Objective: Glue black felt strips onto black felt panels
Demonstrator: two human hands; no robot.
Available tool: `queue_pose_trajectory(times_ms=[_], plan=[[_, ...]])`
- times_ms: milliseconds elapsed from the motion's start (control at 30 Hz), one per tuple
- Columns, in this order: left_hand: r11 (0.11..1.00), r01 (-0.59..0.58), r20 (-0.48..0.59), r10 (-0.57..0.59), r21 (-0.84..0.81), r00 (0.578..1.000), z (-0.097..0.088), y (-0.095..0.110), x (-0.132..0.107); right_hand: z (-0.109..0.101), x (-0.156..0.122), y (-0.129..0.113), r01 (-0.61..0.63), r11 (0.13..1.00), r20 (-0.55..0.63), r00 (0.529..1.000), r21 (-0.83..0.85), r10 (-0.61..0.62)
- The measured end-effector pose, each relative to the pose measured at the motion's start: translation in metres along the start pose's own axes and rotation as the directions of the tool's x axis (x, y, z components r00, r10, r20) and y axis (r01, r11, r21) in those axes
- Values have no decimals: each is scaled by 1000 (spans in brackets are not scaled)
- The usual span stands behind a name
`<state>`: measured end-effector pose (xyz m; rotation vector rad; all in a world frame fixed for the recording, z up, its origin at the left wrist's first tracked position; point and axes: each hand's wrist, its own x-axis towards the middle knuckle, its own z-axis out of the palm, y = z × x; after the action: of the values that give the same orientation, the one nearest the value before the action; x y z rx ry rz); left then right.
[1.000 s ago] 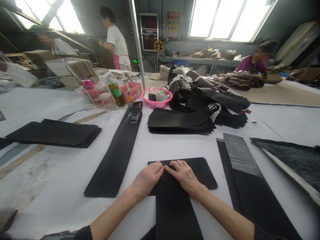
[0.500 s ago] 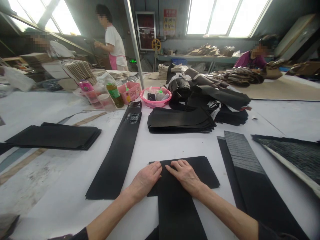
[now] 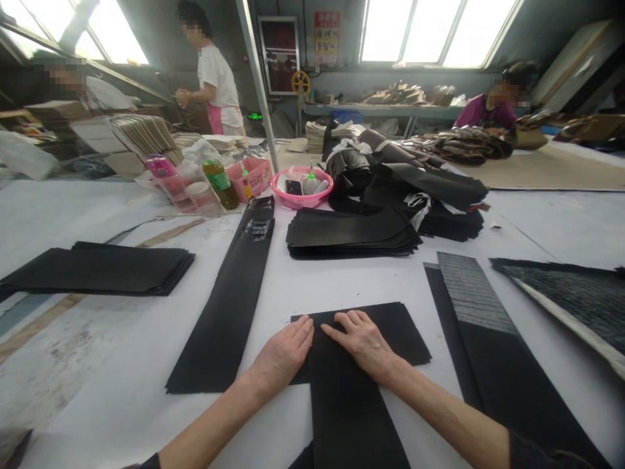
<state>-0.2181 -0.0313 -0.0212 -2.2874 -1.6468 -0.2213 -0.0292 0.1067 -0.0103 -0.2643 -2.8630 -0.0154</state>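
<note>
A long black sheet strip (image 3: 349,410) runs from the near table edge up onto a wider black panel (image 3: 390,329), which lies crosswise under it. My left hand (image 3: 288,345) rests at the strip's upper left edge, its fingers stretched out close together and pressing down; the thumb is mostly hidden. On the strip's upper end lies my right hand (image 3: 364,342), thumb stretched toward the left hand and the other fingers slightly bent, pressing on the black material. Neither hand visibly grips anything.
Black strips (image 3: 229,306) lie left, a black stack (image 3: 102,268) farther left. Another stack (image 3: 351,233) sits ahead, before a pink basin (image 3: 303,187) and heaped dark material (image 3: 424,185). Right are long strips (image 3: 517,371) and a textured dark piece (image 3: 576,299). Several people work beyond.
My hands stay on the strip in almost the same pose. The view has shifted slightly. The hands of the standing person in the background have come lower.
</note>
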Motion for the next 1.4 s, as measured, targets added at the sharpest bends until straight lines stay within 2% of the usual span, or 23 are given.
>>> queue_pose_trajectory(times_ms=[233, 367, 467, 533, 600, 733, 933, 1067, 1167, 1300, 1400], plan=[[998, 37, -14, -36, 48, 999, 4, 5, -9, -4, 1, 0, -6, 1000, -3, 1000, 8, 6], [996, 90, -59, -89, 15, 994, 2, 7, -13, -3, 0, 0, 3, 1000, -33, 999, 18, -3], [968, 223, -53, -230, -116, 972, -8, 7, -9, 0, -2, 1, 6, 1000, -49, 999, 26, -5], [912, 356, -9, -365, -204, 931, -15, 9, -1, 2, -2, 1, 4, 1000, -49, 999, 23, -2], [880, 423, 1, -433, -216, 901, -17, 13, 8, 2, -1, 0, 7, 1000, -50, 999, 16, -6], [941, 319, -86, -329, -108, 940, -6, 25, 17, -3, 0, -1, 6, 1000, -60, 998, 8, -5], [973, 229, -107, -228, 1, 968, 10, 27, 9, -12, -21, 12, -56, 998, -33, 998, -16, 56], [966, 257, -153, -256, -14, 955, 10, 27, 9, -13, -38, 23, -192, 979, -25, 981, 62, 194], [953, 294, -159, -302, -70, 940, 9, 28, 10, -16, -41, 30, -271, 957, -2, 962, 100, 273], [937, 312, -168, -337, -157, 926, 5, 29, 11, -25, -30, 35, -395, 911, 19, 918, 123, 395], [929, 319, -173, -351, -188, 920, 3, 29, 11, -30, -12, 27, -410, 900, 62, 912, 149, 405]])
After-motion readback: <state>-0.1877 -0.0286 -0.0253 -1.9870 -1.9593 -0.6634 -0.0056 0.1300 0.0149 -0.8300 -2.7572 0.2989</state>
